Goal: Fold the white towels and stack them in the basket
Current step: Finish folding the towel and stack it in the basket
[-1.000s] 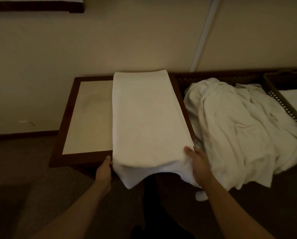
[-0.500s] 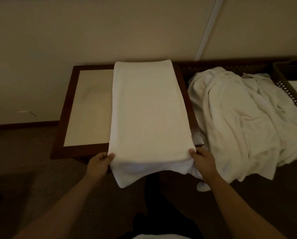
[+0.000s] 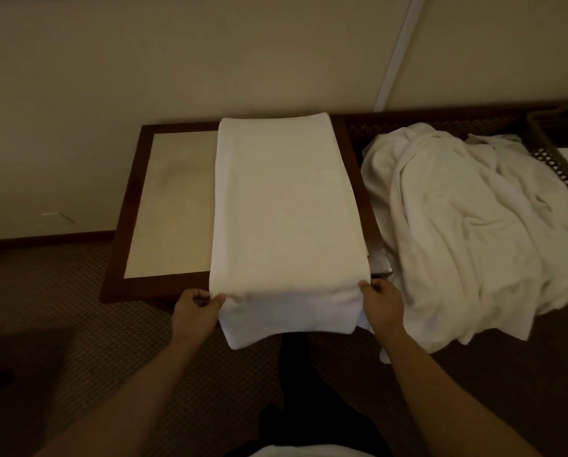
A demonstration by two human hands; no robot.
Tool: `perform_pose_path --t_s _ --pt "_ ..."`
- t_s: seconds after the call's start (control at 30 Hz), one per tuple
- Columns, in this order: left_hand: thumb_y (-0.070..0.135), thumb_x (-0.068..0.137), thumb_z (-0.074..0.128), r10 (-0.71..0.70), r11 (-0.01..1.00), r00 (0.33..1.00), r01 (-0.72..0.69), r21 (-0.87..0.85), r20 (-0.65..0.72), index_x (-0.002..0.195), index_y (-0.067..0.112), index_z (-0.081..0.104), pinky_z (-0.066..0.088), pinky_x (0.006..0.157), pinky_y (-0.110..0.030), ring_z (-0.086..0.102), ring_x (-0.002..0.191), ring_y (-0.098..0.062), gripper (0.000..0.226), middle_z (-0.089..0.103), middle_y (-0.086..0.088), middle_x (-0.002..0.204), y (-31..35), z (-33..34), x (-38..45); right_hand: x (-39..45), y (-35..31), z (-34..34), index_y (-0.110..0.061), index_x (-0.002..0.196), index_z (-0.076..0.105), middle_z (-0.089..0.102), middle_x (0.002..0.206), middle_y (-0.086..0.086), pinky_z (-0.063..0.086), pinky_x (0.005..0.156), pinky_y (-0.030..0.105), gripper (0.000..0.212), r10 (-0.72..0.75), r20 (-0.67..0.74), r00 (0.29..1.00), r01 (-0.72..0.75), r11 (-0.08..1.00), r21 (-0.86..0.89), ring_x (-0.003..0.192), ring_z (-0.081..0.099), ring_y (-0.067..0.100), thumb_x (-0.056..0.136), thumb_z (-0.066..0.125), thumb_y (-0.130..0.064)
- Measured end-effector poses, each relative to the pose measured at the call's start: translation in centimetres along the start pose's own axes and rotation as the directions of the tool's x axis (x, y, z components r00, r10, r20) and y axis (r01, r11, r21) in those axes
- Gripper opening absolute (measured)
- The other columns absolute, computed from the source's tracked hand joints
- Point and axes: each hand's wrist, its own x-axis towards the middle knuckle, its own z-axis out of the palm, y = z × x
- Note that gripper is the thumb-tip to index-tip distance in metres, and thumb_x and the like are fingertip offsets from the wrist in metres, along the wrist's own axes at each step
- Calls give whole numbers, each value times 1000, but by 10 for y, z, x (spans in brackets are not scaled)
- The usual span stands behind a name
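Left hand [image 3: 195, 310] and right hand [image 3: 383, 303] each pinch a near corner of the half-folded towel [image 3: 285, 209] lying lengthwise on the table [image 3: 137, 179], its near end overhanging; uneven lift likely skews the layers.

TEXT: none legible | LABELS/BRANDS: none legible | NUMBERS/SIGNS: none legible | NOTE: dim lighting; no readable marking anywhere in view
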Motion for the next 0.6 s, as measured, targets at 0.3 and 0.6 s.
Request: perform_pose_path --t_s 0.3,0.6 --pt "38 100 59 139 962 985 -158 222 99 99 19 64 41 77 -31 58 89 -17 20 61 6 89 12 -13 8 3 -9 -8 -20 82 65 67 82 -1 52 87 41 21 -70 -77 995 63 994 -89 85 63 21 96 65 -36" --pt "45 102 51 167 948 985 -171 270 37 122 12 65 44 91 -35 59 108 -26 41 67 -7 119 50 -9 20 13 -46 -4 -19 73 61 61 79 -2 42 83 41 42 -102 -71 992 74 945 -320 85 56 19 92 59 -56"
